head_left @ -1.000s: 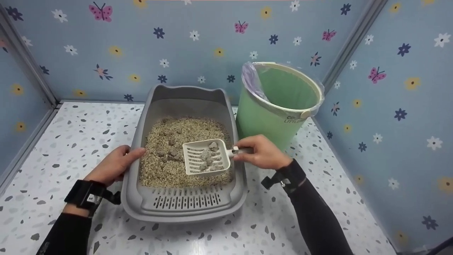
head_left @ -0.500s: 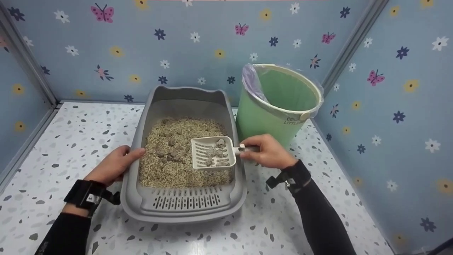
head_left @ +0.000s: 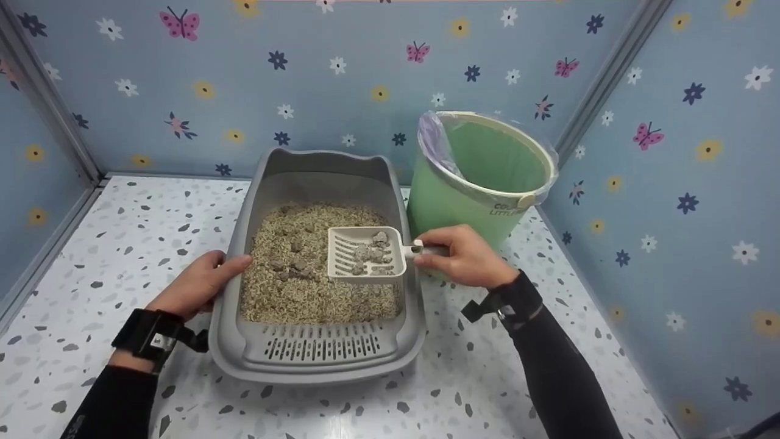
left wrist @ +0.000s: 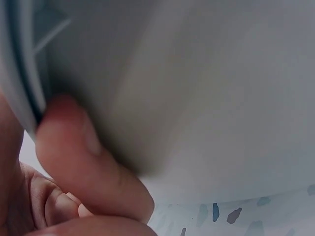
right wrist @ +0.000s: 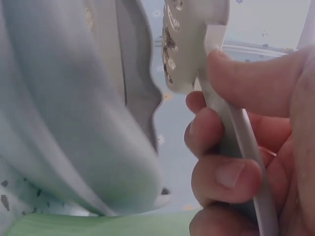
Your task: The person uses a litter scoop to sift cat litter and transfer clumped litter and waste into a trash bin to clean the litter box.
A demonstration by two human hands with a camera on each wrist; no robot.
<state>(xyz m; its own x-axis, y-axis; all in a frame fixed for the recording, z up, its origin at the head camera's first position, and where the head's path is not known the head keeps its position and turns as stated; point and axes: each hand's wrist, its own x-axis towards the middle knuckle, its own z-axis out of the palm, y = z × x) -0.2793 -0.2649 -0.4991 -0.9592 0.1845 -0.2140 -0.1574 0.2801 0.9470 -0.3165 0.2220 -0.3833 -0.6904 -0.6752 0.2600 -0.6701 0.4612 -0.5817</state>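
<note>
A grey litter box [head_left: 317, 366] holds tan granular litter [head_left: 304, 305], with several darker clumps [head_left: 298, 268] lying left of centre. My left hand [head_left: 198, 283] grips the box's left rim, thumb over the top; in the left wrist view its fingers [left wrist: 93, 167] curl under the rim against the outer wall. With my right hand [head_left: 466, 256] I hold the handle of a slotted white litter scoop [head_left: 365, 279], fingers wrapped round it in the right wrist view. The scoop is level above the right half of the litter and carries several greyish clumps [head_left: 372, 253].
Behind my right hand, right of the box, stands a green bin [head_left: 463, 210] lined with a clear-purple bag [head_left: 436, 143]. Blue flowered panels [head_left: 341, 122] close off the back and sides of the speckled white surface [head_left: 164, 238].
The scoop with its clumps has moved right and slightly away from me, staying over the litter. My left hand stays on the box's rim.
</note>
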